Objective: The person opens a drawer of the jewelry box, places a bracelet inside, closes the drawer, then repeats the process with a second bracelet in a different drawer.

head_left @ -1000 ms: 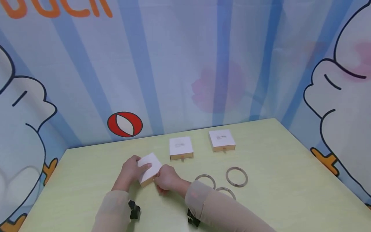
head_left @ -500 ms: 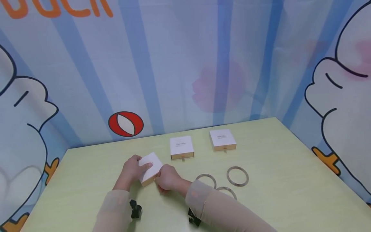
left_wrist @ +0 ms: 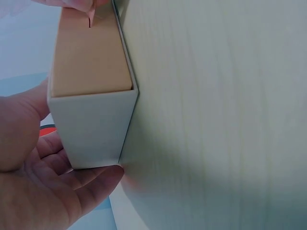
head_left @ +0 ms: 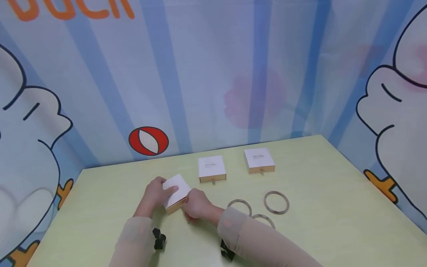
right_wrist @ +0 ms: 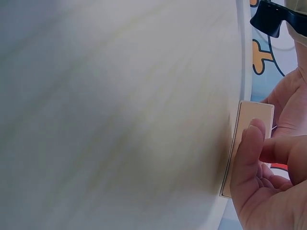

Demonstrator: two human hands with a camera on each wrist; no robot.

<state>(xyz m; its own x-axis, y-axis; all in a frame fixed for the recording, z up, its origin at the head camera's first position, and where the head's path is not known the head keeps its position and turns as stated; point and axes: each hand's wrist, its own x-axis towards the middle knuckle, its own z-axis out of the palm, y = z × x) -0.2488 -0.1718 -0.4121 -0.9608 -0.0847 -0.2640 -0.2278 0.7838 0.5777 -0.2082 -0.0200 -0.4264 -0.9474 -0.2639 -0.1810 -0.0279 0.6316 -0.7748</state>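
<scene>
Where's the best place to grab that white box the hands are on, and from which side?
I'd steady the white box from the left, thumb on its flat top and fingers along its side, as the left hand does; that leaves the tan end free. There, the small tab offers a likely pinch point from the front right, where the right hand is.

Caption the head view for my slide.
Left hand grips a white box, right hand at its tan end; two more boxes and three rings lie to the right.
</scene>
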